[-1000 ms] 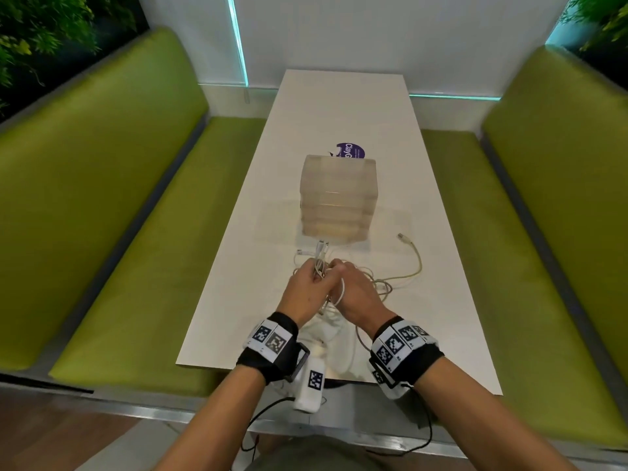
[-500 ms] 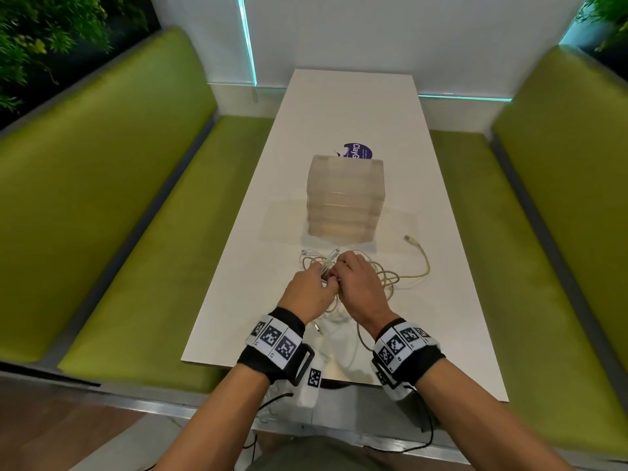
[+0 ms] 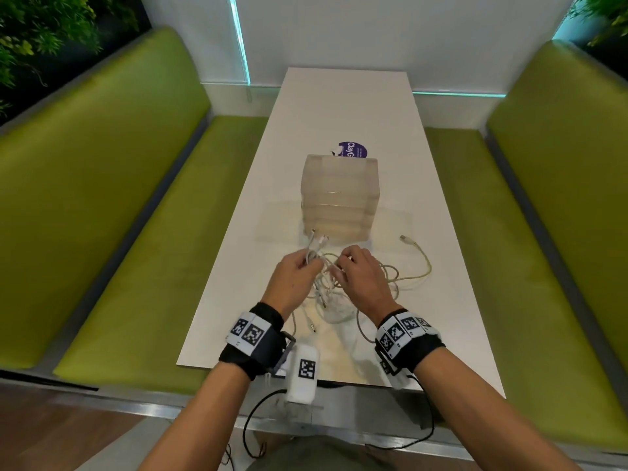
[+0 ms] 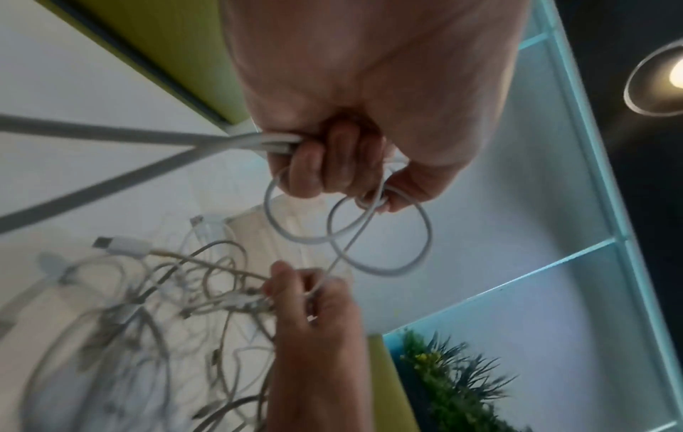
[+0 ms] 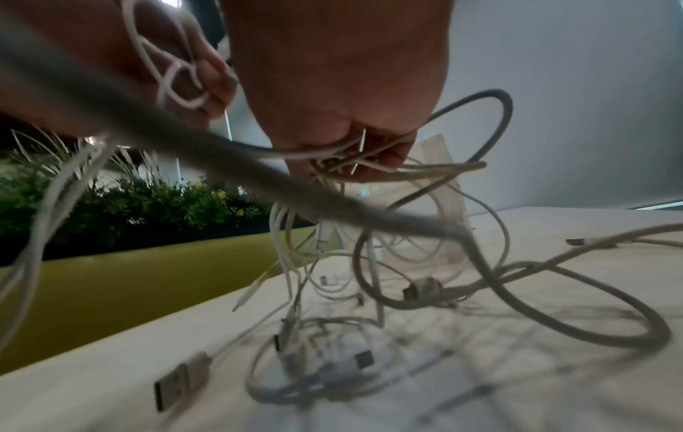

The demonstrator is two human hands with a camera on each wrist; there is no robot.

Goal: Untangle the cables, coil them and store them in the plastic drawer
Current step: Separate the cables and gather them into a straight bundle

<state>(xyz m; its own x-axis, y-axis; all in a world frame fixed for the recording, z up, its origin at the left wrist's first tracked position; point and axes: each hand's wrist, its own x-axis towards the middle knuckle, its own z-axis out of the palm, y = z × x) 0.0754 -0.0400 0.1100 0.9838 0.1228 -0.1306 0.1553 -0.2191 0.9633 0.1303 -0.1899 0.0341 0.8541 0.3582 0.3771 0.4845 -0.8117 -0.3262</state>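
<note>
A tangle of white and beige cables lies on the white table in front of a translucent plastic drawer unit. My left hand grips a small bundle of white cable loops, its plug ends sticking up toward the drawers. My right hand pinches several strands of the tangle and lifts them off the table. One beige cable trails off to the right, its plug lying flat. In the right wrist view, loose USB plugs rest on the tabletop.
Green padded benches run along both sides of the narrow table. A purple sticker shows behind the drawer unit. A white wall closes off the far end. Plants stand behind the left bench.
My hands have drawn apart, the left moving left with its cable bundle and the right staying on the tangle. The strands between them are now stretched out.
</note>
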